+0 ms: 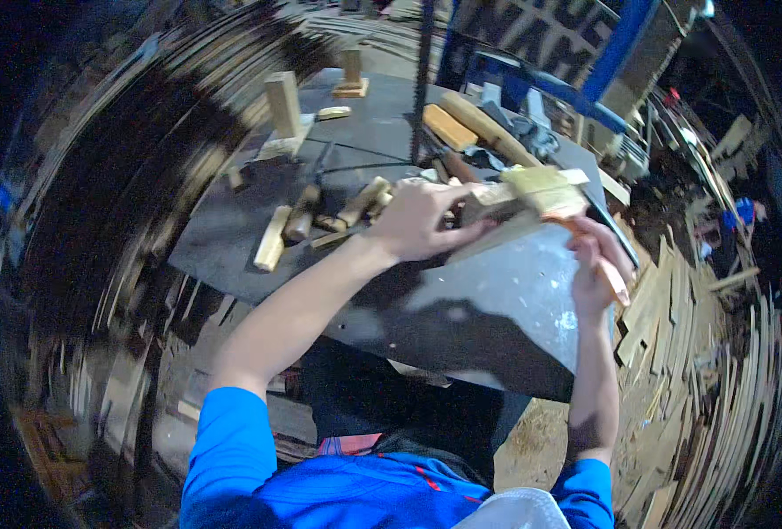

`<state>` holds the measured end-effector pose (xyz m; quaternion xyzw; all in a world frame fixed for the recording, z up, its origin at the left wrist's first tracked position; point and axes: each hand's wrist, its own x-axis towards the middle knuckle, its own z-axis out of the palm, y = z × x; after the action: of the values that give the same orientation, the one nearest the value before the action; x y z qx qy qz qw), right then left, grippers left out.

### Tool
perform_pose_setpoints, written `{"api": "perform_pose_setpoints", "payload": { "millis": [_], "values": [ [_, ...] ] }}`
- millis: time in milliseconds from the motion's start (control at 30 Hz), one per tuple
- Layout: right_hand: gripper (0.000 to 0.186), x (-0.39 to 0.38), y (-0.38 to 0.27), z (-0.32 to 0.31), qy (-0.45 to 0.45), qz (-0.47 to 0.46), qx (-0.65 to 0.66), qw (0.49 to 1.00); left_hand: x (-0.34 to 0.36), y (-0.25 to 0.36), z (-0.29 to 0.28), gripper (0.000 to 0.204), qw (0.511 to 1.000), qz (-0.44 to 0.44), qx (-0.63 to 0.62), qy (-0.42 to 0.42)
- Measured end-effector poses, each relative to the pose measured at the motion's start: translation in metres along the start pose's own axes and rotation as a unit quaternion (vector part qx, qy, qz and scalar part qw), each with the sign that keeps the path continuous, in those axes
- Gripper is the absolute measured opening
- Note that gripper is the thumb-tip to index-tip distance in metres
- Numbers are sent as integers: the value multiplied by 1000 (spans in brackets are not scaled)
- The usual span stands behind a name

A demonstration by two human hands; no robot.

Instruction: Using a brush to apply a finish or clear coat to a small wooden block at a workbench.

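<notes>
In front of me, over the grey metal tabletop (519,309), my left hand (417,220) grips a pale, blurred piece of wood (492,212). My right hand (598,273) is closed round a slim pale stick (617,284), with something orange showing at its upper end beside a lighter wooden block (541,185); where the pieces touch is unclear. Just beyond my left hand stands a thin vertical saw blade (422,106). Left of that hand lie several short wood offcuts (272,238).
Two upright wooden blocks (283,106) stand on bases at the back left. An orange block (448,128), a long rounded timber (488,132) and tools lie at the back right, under a blue machine frame (607,70). Piles of boards (673,309) surround the table.
</notes>
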<state>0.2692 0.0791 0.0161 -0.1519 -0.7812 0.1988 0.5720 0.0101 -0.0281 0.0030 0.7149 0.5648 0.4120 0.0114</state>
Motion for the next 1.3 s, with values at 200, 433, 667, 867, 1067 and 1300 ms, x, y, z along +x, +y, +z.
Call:
{"api": "perform_pose_setpoints", "payload": {
  "millis": [200, 433, 667, 867, 1067, 1300],
  "values": [
    [26, 9, 22, -25, 71, 110, -135, 982, -2, 5, 5, 63, 999, 18, 14, 23],
    [33, -2, -34, 11, -135, -54, 23, 989, -5, -11, 12, 60, 1000, 25, 9, 6],
    [28, 7, 7, -9, 34, 112, -114, 987, 1, -4, 12, 70, 1000, -7, -18, 3],
    [24, -4, -21, 3, -85, 22, 26, 996, 2, -1, 5, 61, 1000, 9, -5, -21],
    [19, -4, -14, 1, -110, 6, 46, 993, -1, -9, 11, 64, 997, 53, -3, 49],
    [18, -1, -3, -3, 18, 94, -35, 995, 3, 10, 0, 72, 998, -38, -47, -1]
  ]
}}
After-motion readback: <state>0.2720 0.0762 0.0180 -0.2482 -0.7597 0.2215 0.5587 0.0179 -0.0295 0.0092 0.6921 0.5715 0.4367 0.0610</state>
